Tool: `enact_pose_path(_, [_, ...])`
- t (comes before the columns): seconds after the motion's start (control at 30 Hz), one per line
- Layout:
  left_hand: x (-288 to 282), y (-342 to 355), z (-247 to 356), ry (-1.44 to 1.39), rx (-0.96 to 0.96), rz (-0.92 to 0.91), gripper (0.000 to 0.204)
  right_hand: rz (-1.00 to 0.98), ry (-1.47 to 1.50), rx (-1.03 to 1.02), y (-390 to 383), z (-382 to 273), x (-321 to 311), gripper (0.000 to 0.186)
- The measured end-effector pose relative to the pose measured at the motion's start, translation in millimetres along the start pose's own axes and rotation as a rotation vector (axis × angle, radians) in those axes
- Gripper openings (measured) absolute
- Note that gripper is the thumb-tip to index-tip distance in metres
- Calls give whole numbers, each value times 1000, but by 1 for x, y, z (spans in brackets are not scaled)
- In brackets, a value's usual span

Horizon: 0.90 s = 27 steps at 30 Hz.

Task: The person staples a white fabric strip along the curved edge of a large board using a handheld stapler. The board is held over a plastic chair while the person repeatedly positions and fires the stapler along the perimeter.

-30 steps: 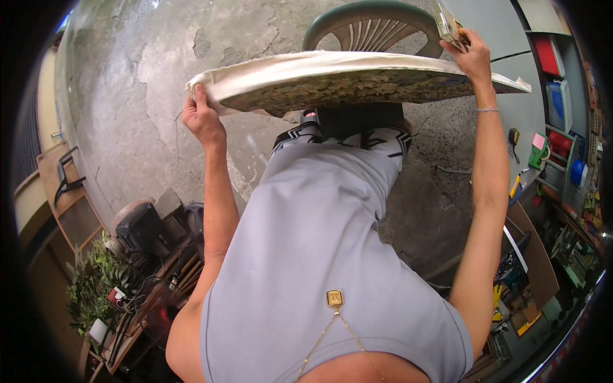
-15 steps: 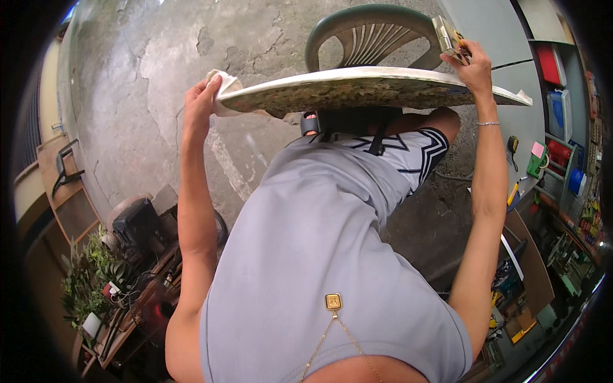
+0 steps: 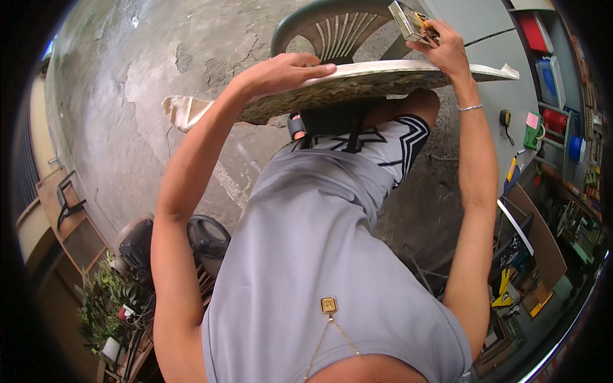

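1. Holding a big flat panel [image 3: 357,86] edge-on up at 12 o'clock, above the knees, in front of a green plastic chair [image 3: 332,29].
2. Left hand [image 3: 284,70] lies flat on top, fingers straight, not clamped on anything.
3. Right hand [image 3: 447,51] at 1 o'clock has its grip closed on the panel's far edge, plus a small boxy tool [image 3: 408,19].
4. Risk, I reckon: one-sided hold, so the panel could tip toward 10 o'clock onto the concrete floor [image 3: 128,96].

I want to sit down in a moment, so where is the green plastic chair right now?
In the head view the green plastic chair stands at the top centre on the concrete floor, just beyond the padded board that the left hand rests on and the right hand grips.
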<state>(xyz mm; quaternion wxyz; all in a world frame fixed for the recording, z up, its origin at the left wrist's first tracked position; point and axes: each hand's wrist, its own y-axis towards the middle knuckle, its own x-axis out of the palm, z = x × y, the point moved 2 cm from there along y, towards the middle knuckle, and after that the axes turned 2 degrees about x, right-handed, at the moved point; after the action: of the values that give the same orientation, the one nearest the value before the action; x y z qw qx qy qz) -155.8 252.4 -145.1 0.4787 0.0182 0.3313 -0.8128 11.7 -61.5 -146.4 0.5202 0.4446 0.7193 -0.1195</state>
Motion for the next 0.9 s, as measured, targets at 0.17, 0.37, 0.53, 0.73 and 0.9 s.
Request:
enact_pose_path(0.17, [6,6,-1,-10,37,-187,64,7,-11,-40,-11,-10,-9,51])
enact_pose_path(0.37, [19,-1,-12,-388,102,-274,42,-27,17,72,-11,-25,-15,42])
enact_pose_path(0.53, [44,-9,-10,-561,27,-286,39,30,-4,4,-7,-17,-14,45])
enact_pose_path(0.73, [47,-27,28,10,119,136,33,-3,28,9,-6,-13,-9,42])
enact_pose_path(0.9, [57,-28,43,242,193,391,25,-6,13,0,-2,-15,-8,42])
